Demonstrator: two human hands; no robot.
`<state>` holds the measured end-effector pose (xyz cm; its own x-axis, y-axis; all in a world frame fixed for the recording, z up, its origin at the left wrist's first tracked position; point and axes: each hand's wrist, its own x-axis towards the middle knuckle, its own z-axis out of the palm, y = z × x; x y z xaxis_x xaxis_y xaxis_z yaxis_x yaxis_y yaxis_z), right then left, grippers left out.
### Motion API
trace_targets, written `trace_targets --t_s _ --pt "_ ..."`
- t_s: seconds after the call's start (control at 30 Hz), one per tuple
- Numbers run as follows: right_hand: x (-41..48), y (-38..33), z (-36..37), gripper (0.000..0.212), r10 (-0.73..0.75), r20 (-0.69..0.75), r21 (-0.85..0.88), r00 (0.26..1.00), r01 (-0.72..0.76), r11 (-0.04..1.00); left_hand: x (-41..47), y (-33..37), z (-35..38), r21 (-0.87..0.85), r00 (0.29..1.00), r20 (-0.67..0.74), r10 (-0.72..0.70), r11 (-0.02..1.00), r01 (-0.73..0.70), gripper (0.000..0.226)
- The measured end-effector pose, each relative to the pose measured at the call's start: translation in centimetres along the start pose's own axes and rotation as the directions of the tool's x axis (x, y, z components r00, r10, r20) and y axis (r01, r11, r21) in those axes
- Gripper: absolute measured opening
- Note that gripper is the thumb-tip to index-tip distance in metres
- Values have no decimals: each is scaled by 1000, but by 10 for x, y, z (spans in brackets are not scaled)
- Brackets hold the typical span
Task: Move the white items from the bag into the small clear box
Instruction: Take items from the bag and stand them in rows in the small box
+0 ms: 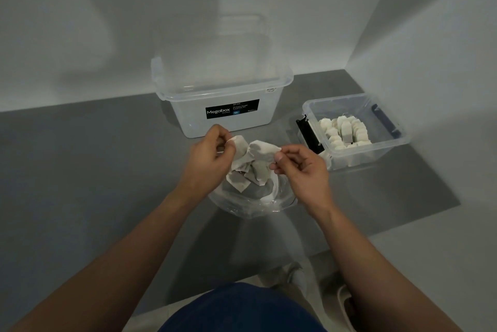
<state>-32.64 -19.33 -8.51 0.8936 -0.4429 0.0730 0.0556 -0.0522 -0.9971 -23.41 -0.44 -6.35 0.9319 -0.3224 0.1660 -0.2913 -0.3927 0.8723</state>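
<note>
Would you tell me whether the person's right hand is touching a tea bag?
Touching. The head view shows the right hand pinching a corner of a tea bag between thumb and fingers, above the clear bag.

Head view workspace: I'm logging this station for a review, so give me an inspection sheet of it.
Surface: grey surface, bare at left.
Job's things: clear bag lies open with white items bunched over it; small clear box at right, open-topped, already holds many.
Clutter: lidded Megabox tub behind the bag.
Grippers: left hand and right hand each pinch one of the white items above the bag.
Cables: nothing seen.
Surroundings: pale walls meeting in a corner.
</note>
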Motion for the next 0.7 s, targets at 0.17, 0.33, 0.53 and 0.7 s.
trace_targets --t_s 0.17,0.33,0.53,0.7 --pt "7 -15 1 11 18 -6 207 1000 -16 978 6 11 7 62 997 47 59 996 -62 4" --pt "13 -19 -1 15 73 -5 274 997 -69 959 12 23 14 13 993 117 25 1000 -27 18" --pt "20 -23 7 7 211 44 492 977 -205 846 16 46 22 -395 966 136 -219 882 255 20" --pt "25 -18 20 4 285 -23 448 958 -245 860 23 60 31 -522 963 158 -217 810 268 24"
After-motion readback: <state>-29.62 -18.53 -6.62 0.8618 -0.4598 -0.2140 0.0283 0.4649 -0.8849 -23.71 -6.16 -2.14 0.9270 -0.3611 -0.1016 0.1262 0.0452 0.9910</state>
